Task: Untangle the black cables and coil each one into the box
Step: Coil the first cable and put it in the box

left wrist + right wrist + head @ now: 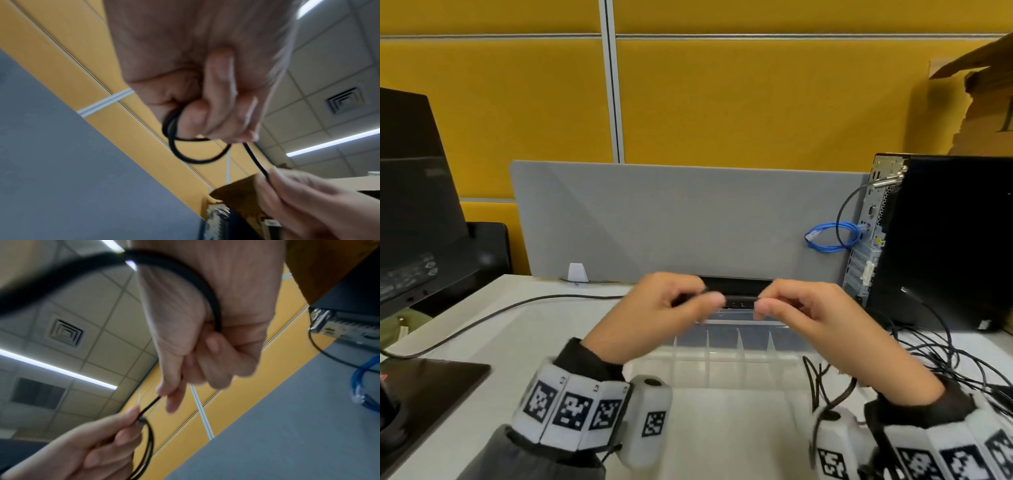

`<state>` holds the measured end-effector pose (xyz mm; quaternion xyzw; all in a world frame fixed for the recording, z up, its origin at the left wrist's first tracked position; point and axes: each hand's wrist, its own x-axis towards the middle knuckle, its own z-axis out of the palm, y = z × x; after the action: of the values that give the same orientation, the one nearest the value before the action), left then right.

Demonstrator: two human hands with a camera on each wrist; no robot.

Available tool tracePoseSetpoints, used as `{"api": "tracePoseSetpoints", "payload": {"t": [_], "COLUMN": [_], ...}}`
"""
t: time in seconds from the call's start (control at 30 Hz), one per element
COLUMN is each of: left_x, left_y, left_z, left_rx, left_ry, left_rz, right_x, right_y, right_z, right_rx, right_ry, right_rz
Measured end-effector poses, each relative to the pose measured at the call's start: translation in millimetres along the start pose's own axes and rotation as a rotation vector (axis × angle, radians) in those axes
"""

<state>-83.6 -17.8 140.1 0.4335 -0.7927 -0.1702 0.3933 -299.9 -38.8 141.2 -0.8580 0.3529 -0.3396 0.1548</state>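
While both hands are raised above the clear plastic divided box (726,356), the left hand (654,315) curls its fingers (218,104) around small loops of a thin black cable (197,160). A short taut span runs from that grip to the right hand (822,325), whose thumb and forefinger pinch it. Remaining tangled black cables (941,356) lie right of the right hand.

Black cable (197,160): smooth, matt rubbery jacket. Box (722,363): translucent frosted plastic, thin clear dividers. Behind the box, screen (688,219): grey matt felt-like cloth; yellow wall panels (739,102) above it look fabric-covered, though blur limits certainty. Right of the box, computer case (866,240): perforated bare metal rear. Torn carton (983,102): plain brown cardboard.
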Motion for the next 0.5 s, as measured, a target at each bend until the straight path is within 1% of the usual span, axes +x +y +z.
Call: {"api": "tracePoseSetpoints", "payload": {"t": [0.03, 0.1, 0.17, 0.2, 0.23, 0.3, 0.37, 0.4, 0.43, 0.5], "left_x": [-1, -2, -5, -7, -8, -6, -1, 2, 5, 8], "left_y": [-7, -20, -31, -33, -34, -33, -27, -22, -16, -2], "left_z": [-8, -24, -38, -43, -46, -42, -27, -18, -8, 9], "left_rx": [0.056, 0.169, 0.249, 0.259, 0.258, 0.231, 0.15, 0.083, -0.005, -0.204], "left_ry": [0.106, 0.32, 0.52, 0.596, 0.639, 0.629, 0.554, 0.504, 0.448, 0.34], "left_rz": [0.01, 0.013, -0.026, -0.05, -0.07, -0.095, -0.104, -0.101, -0.093, -0.086], "right_x": [-1, -4, -10, -13, -16, -21, -20, -18, -15, -9], "right_y": [5, 22, 44, 55, 66, 78, 77, 70, 62, 35], "right_z": [-5, -16, -29, -36, -42, -49, -46, -42, -37, -26], "right_rx": [-0.051, -0.142, -0.232, -0.28, -0.329, -0.454, -0.583, -0.612, -0.61, -0.485], "right_ry": [-0.063, -0.118, -0.088, -0.045, -0.002, 0.042, 0.029, 0.011, -0.021, -0.04], "right_rz": [0.036, 0.121, 0.198, 0.238, 0.287, 0.395, 0.465, 0.461, 0.427, 0.316]}}
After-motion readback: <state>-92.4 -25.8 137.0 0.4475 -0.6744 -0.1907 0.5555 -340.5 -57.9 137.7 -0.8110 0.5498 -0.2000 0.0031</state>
